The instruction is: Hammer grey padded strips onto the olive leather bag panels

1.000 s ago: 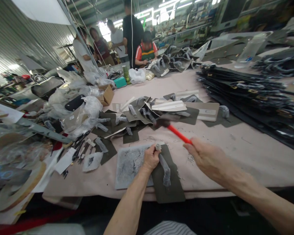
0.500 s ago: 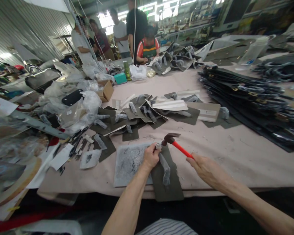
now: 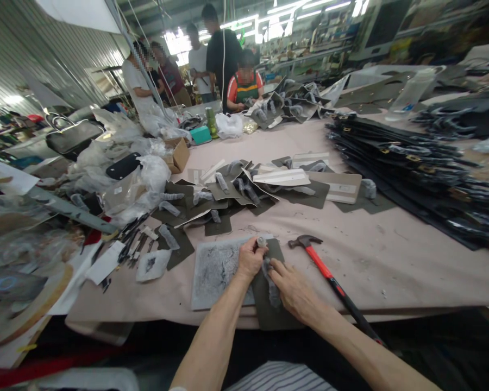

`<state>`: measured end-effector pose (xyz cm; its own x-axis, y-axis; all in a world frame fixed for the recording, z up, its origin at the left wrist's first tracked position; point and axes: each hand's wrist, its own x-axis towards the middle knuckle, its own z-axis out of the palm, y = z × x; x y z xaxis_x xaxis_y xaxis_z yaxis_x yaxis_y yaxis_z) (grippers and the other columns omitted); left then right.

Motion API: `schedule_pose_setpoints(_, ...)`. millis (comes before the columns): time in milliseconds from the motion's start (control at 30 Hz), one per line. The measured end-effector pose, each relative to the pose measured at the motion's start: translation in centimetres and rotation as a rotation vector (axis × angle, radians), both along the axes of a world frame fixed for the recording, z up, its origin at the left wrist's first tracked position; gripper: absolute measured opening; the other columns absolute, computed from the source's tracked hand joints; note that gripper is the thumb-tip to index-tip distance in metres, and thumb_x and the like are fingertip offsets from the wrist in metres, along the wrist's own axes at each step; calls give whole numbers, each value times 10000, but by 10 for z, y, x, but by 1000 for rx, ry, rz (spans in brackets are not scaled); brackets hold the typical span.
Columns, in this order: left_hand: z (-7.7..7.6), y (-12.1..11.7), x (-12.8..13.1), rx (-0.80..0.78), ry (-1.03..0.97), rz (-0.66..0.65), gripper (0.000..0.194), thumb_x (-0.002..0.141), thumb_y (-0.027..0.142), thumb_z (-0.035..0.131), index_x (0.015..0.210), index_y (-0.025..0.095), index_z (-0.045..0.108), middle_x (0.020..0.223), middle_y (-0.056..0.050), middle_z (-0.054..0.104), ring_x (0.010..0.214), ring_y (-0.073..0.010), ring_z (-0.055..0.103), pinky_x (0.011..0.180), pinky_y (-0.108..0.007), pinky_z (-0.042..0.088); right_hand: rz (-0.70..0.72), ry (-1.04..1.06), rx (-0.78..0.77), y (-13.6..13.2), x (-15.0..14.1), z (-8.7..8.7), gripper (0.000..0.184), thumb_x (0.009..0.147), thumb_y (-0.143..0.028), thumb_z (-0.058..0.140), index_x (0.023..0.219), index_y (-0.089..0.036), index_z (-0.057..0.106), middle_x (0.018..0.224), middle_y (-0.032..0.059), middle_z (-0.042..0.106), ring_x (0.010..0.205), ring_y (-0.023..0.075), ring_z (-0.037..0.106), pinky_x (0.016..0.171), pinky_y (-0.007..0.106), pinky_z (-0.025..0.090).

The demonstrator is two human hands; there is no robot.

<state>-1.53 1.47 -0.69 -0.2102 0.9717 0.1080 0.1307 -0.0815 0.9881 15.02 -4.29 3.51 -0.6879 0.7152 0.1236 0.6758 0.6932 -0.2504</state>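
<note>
My left hand point(image 3: 250, 259) is closed around a short metal punch point(image 3: 261, 242), held upright over the top end of a dark olive panel point(image 3: 267, 317). A strap handle point(image 3: 274, 296) wrapped in clear plastic lies along that panel. My right hand point(image 3: 295, 290) has its fingertips closed on the upper part of this handle, close to my left hand; its thumb is partly hidden. Partly under the panel lies a grey, scuffed slab point(image 3: 218, 274). A claw hammer point(image 3: 326, 271) with a red and black handle rests on the table, right of my right hand.
More panels with wrapped handles point(image 3: 244, 187) lie heaped across the middle of the table point(image 3: 391, 271). A tall stack of black pieces point(image 3: 415, 174) stands at the right. Plastic bags point(image 3: 152, 176) and a cardboard box point(image 3: 178, 155) crowd the left. A person point(image 3: 244, 87) sits at the far side.
The hammer has left my right hand and now lies on the table. My right hand has moved left onto the wrapped handle. My left hand stays on the punch.
</note>
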Motion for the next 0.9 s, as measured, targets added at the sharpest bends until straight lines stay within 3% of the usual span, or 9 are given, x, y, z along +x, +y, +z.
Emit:
schedule_pose_setpoints(100,-2,6,2,-40,-143,107,127,723,230,708,832,174,677,768,-4,738,705,-156,671,683,-246,520,113,-30,87,5,-6,3,396,832,-2,443,1146,-189,597,1479,119,476,1001,231,535,845,375,412)
schedule_pose_setpoints(167,2,11,1,-50,-227,171,162,712,273,735,809,169,655,732,0,726,676,-149,666,653,-235,516,242,-55,103,8,-6,11,327,843,-26,464,1082,-200,604,1317,99,591,949,228,544,834,372,388)
schedule_pose_setpoints(233,13,16,-4,-23,-292,225,209,706,307,758,811,165,646,733,-7,726,683,-153,678,658,-239,526,266,-83,114,10,-6,23,201,866,-67,468,953,-194,598,1059,88,655,852,226,552,809,377,371)
schedule_pose_setpoints(300,33,18,-12,46,-329,261,242,719,328,772,849,163,650,783,-26,741,732,-165,702,707,-257,548,122,-115,148,12,-6,37,167,876,-81,450,892,-183,581,912,95,644,771,226,557,771,381,357)
schedule_pose_setpoints(400,68,17,-27,178,-292,241,267,755,319,780,941,164,666,861,-48,758,811,-179,723,811,-297,567,-211,-160,163,12,-8,56,170,869,-74,430,911,-157,573,848,131,651,724,237,592,691,369,335)
schedule_pose_setpoints(500,87,11,-34,228,-238,205,306,790,306,773,1043,171,668,898,-56,764,851,-189,728,856,-322,569,-402,-122,14,9,-11,62,124,913,-144,440,961,-160,554,801,118,677,683,236,634,603,338,304)
schedule_pose_setpoints(600,75,6,-29,183,-215,156,284,802,293,764,1043,174,672,900,-53,760,845,-181,718,835,-305,565,-484,-26,-193,2,-17,49,182,993,-282,424,1039,-157,548,814,114,706,695,248,679,567,318,311)
schedule_pose_setpoints(733,35,4,-13,74,-227,71,176,797,272,750,916,165,676,873,-47,746,824,-165,701,794,-271,551,-508,105,-365,-6,-23,22,426,1028,-367,408,1374,-124,454,892,131,738,832,284,721,655,323,411)
schedule_pose_setpoints(900,3,4,-3,-36,-231,-7,161,778,251,744,874,165,648,853,-37,746,809,-169,709,779,-273,544,-474,203,-474,-13,-34,15,506,1010,-409,455,1449,-160,436,982,146,749,893,302,726,746,353,467)
